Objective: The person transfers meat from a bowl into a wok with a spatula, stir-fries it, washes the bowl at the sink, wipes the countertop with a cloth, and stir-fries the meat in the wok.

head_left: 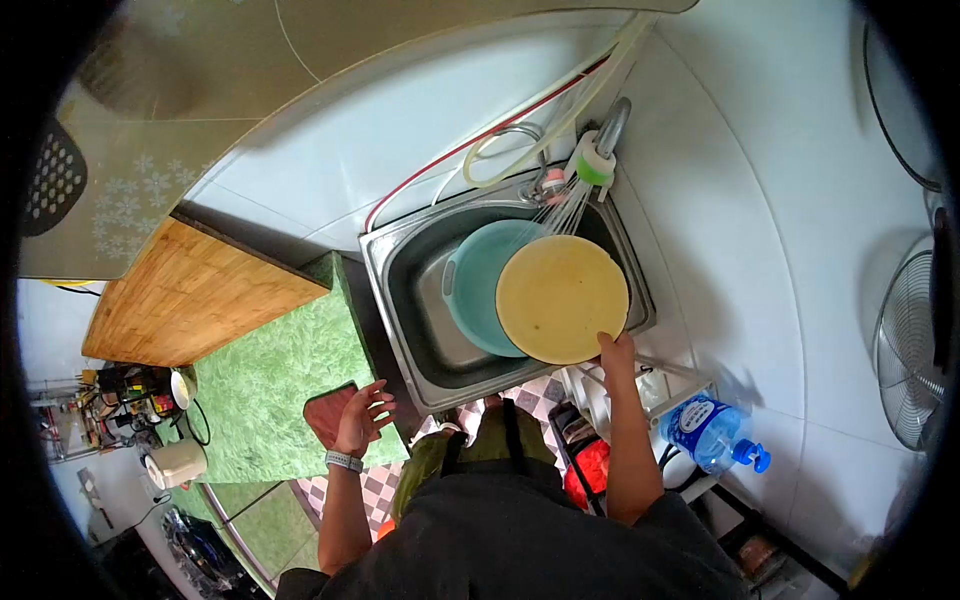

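My right hand (616, 352) grips the near edge of a round yellow dish (563, 300), tilted over the sink (403, 362). Whether this dish is flat or shallow, I cannot tell. Beneath and left of it, a teal plastic basin (468, 290) sits in the sink, partly covered by the dish. Water sprays in several streams from a faucet head (594, 165) with a green-and-white ring, falling onto the dish's far side and the basin. My left hand (362, 418) is open with fingers apart, beside a reddish-brown flat case (326, 412) on the green counter.
A wooden board (205, 290) leans over the green marbled counter (260, 380). At the right stand a blue-capped water bottle (708, 435) and a white rack (590, 395). Red and white hoses (470, 143) run along the wall. A metal fan (912, 345) is at far right.
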